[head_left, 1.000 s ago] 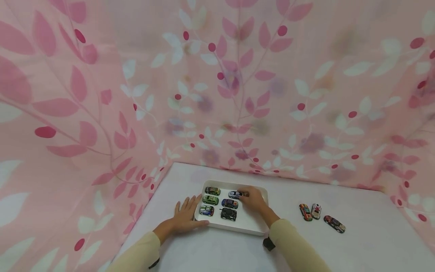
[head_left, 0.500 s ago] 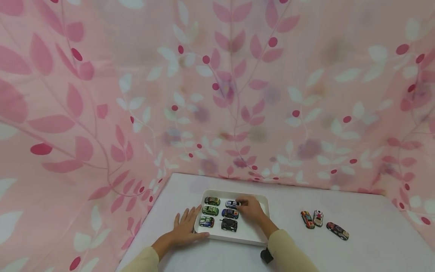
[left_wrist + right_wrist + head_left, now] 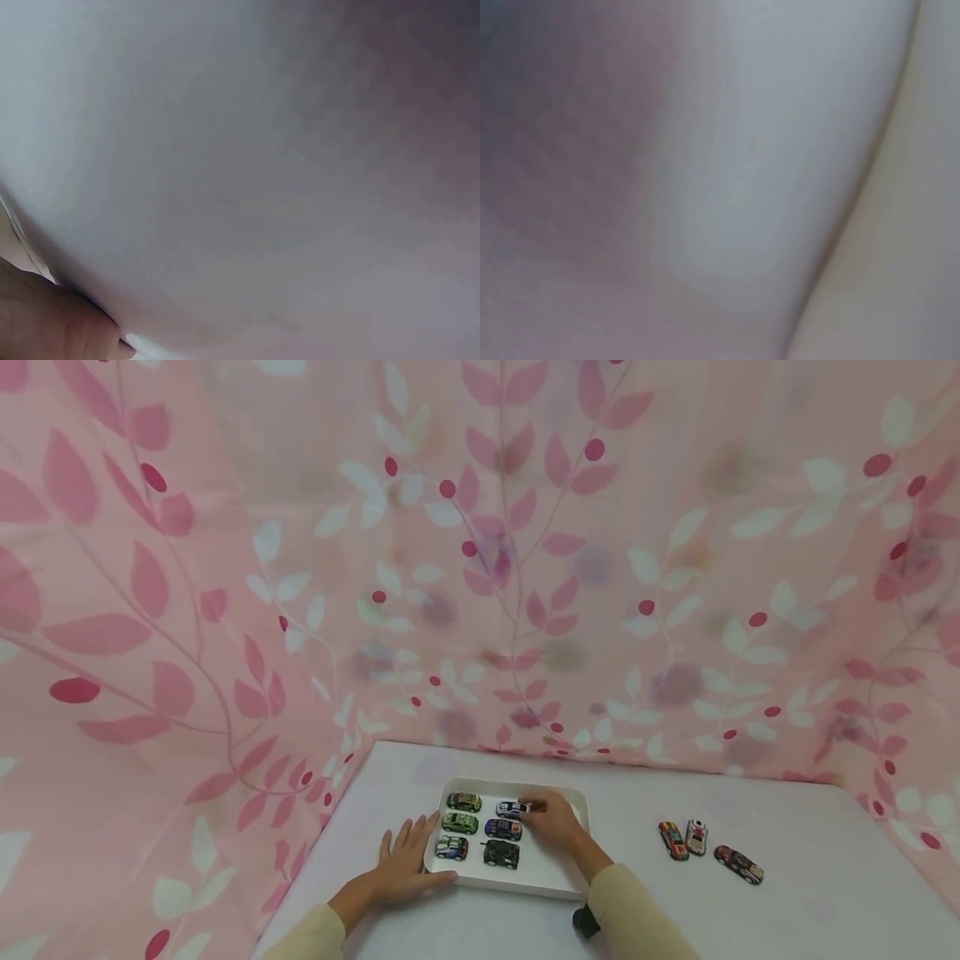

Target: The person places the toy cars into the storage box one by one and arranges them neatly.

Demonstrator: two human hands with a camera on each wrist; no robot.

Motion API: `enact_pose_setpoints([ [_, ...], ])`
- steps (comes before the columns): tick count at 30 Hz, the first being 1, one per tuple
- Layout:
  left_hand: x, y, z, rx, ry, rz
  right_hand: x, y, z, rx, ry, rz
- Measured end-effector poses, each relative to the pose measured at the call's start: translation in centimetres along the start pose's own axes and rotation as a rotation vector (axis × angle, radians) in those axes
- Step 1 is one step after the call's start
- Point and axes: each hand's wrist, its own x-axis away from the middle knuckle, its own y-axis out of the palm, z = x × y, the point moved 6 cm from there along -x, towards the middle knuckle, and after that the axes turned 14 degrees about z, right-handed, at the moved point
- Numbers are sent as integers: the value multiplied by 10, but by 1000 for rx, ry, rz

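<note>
A shallow white tray [image 3: 525, 887] lies on the table and holds toy cars in two columns. My left hand [image 3: 401, 870] rests at its left edge with fingers spread and thumb along the front rim. In the tray's back row, my right hand [image 3: 557, 823] holds the right end of a white and blue toy car [image 3: 511, 810] with its fingertips. Below that car sit a dark blue one [image 3: 503, 829] and a black one [image 3: 501, 854]. The left column has two green cars [image 3: 460, 823] and a white, blue and green one [image 3: 452, 847]. The left wrist view shows part of the left hand [image 3: 52, 322].
Right of the tray, an orange toy car [image 3: 673, 841], a white and red one [image 3: 696, 837] and a dark red one [image 3: 738, 865] lie on the white table [image 3: 817, 877]. A pink leaf-patterned cloth [image 3: 600, 568] rises behind and at both sides. The right wrist view is blurred.
The head view has tilted, so the scene sits lower in it. The white and blue car has shifted slightly left in the tray with my right hand. My left hand has stayed put.
</note>
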Motion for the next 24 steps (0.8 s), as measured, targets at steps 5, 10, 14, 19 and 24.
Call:
enact_pose_setpoints([
  [5, 0, 1, 1, -3, 10, -5, 0, -2, 0, 8, 18, 4],
  [10, -4, 0, 0, -21, 11, -20, -1, -3, -2, 8, 37, 2],
  [14, -8, -2, -2, -29, -11, -35, -6, -4, -6, -8, 39, 18],
  [19, -6, 2, -5, -32, -15, -49, -4, -2, -3, -3, 88, 13],
  [24, -3, 2, -4, 4, 19, -11, 1, -3, -4, -14, 66, 29],
])
